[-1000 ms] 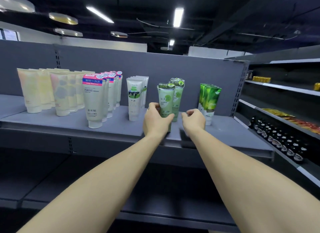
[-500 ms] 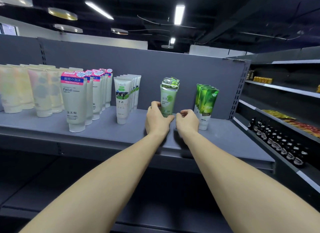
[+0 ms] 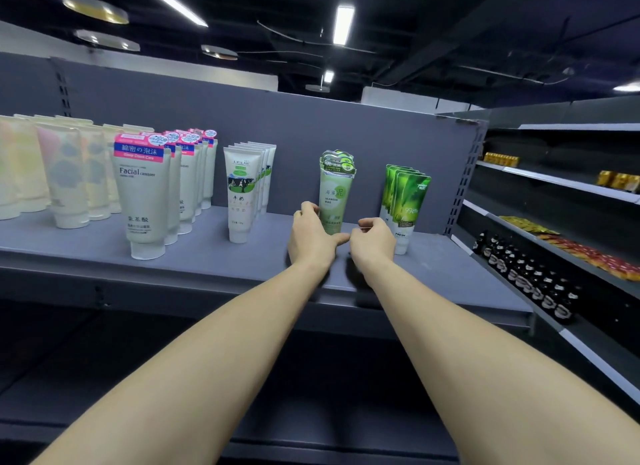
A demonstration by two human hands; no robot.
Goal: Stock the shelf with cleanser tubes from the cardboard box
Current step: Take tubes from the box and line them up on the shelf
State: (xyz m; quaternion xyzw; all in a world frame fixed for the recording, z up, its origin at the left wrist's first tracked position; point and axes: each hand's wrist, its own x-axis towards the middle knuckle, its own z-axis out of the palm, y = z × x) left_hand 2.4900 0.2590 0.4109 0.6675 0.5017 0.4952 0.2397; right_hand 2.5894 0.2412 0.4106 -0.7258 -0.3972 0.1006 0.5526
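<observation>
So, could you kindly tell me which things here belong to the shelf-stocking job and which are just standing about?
Belonging to the job:
- seaweed cleanser tubes, gripped by the left hand
- right hand, fingers curled beside the tubes
- grey shelf

Standing about:
- Facial cleanser tubes
- cow-label tubes
- bright green tubes
- dark bottles on the side rack

No cardboard box is in view.

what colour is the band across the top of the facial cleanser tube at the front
Pink along the top edge, with a blue strip carrying white characters, on a white tube; the head view shows it.
</observation>
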